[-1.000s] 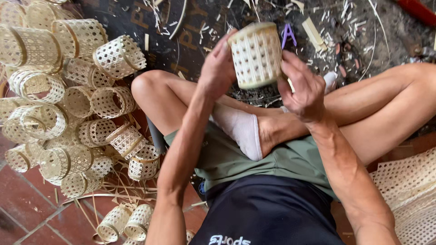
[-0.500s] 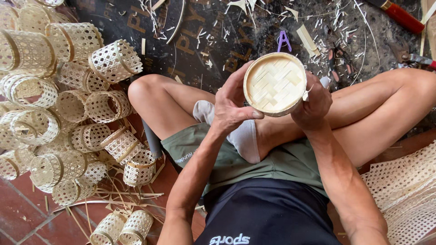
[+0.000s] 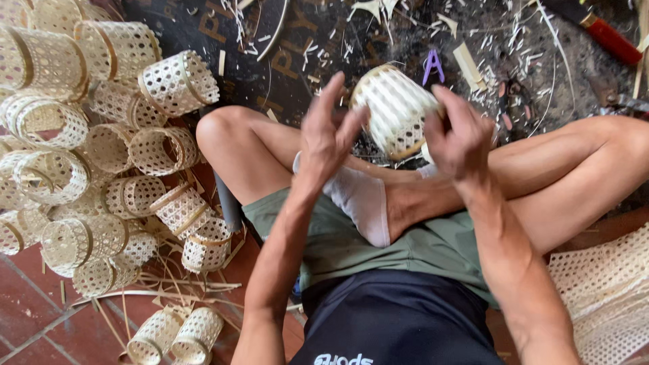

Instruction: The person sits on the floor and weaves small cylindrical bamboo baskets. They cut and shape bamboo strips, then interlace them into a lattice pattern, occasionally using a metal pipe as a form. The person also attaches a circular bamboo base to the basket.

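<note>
Over my crossed legs, my right hand [image 3: 460, 135] grips the woven bamboo basket [image 3: 397, 108] by its side, tilted. My left hand [image 3: 326, 138] is released, fingers spread, just beside it. The weave looks complete; I judge finishing remains. Further left sits a pile of finished baskets [image 3: 88, 149].

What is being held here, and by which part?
A small woven basket. The right hand grips its side wall; the left hand is open beside it, fingertips near its rim, contact unclear.
</note>
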`<state>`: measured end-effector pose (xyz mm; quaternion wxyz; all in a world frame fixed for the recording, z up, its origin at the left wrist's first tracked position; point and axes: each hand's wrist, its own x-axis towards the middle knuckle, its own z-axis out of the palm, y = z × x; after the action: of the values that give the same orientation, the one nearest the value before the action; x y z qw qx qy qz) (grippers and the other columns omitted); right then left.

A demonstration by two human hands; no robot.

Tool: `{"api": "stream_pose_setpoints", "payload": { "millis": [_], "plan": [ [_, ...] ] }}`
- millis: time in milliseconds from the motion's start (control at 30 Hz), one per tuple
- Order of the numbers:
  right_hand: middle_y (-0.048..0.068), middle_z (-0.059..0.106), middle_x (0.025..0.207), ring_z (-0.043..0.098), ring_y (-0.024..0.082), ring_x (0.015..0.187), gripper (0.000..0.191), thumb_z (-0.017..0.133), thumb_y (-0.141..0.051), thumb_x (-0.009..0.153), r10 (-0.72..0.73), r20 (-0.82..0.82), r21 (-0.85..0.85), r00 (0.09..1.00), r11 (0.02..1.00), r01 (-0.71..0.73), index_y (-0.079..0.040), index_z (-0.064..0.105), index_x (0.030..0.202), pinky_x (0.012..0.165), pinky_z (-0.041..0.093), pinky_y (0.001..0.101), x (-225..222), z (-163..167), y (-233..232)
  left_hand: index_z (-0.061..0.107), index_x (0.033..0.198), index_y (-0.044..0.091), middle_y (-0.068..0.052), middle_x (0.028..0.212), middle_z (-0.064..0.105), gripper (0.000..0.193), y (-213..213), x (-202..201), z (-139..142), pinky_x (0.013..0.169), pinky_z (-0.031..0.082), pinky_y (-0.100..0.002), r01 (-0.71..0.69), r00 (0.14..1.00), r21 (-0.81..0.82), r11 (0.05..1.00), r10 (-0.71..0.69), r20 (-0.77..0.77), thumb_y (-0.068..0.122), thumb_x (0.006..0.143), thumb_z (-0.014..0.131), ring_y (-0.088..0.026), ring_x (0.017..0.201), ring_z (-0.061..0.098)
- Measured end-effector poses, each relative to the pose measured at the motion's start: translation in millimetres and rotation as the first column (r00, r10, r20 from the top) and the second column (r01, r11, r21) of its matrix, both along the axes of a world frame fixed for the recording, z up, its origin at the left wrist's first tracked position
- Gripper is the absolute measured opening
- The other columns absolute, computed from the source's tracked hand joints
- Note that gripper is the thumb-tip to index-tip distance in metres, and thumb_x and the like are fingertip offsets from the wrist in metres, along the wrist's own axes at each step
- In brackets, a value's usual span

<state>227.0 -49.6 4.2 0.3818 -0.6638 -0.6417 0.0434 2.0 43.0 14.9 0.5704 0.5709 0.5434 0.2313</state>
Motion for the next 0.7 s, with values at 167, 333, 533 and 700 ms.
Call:
{"api": "stream_pose_setpoints", "payload": {
  "millis": [167,333,533,700],
  "plan": [
    [0.012,0.072,0.073,0.062,0.020,0.055,0.012,0.071,-0.013,0.108,0.077,0.044,-0.422,0.996,0.905,-0.051,-0.002,0.075,0.111,0.050,0.050,0.0356,10.7,-32.4,67.4,0.043,0.156,0.011,-0.012,0.158,0.053,0.070,47.4,-17.0,-5.9,0.113,0.049,-0.041,0.330,0.944,0.234,0.915,-0.326,-0.057,0.004,0.093,0.073,-0.025,0.144,0.053],
    [0.016,0.076,0.101,0.069,0.017,0.072,0.026,0.073,-0.002,0.100,0.014,-0.124,-0.155,0.992,0.987,-0.033,0.005,0.073,0.124,0.060,0.056,0.0301,81.8,-39.5,61.8,0.034,0.159,0.008,-0.015,0.158,0.049,0.097,36.2,-18.5,-11.1,0.121,0.041,-0.039,0.352,0.934,0.179,0.919,-0.358,0.000,0.006,0.078,0.087,-0.027,0.146,0.048],
    [0.015,0.076,0.096,0.073,0.024,0.083,0.020,0.067,-0.015,0.103,-0.179,0.134,-0.513,0.975,0.829,0.222,-0.002,0.078,0.114,0.080,0.057,0.0404,142.0,-18.2,0.3,0.036,0.155,0.005,-0.021,0.155,0.046,0.103,35.9,-7.7,-18.1,0.121,0.039,-0.041,0.313,0.950,0.415,0.855,-0.287,-0.124,0.016,0.072,0.096,-0.034,0.145,0.045],
    [0.009,0.076,0.105,0.072,0.029,0.084,0.054,0.082,-0.039,0.081,-0.035,0.105,-0.817,0.994,0.567,0.106,-0.011,0.072,0.127,0.076,0.055,0.0441,86.2,-20.9,-18.2,0.041,0.156,0.009,-0.016,0.148,0.058,0.091,40.4,-1.6,-26.0,0.113,0.050,-0.038,0.283,0.958,0.343,0.895,-0.253,-0.132,0.015,0.080,0.092,-0.027,0.132,0.060]
  ]
}}
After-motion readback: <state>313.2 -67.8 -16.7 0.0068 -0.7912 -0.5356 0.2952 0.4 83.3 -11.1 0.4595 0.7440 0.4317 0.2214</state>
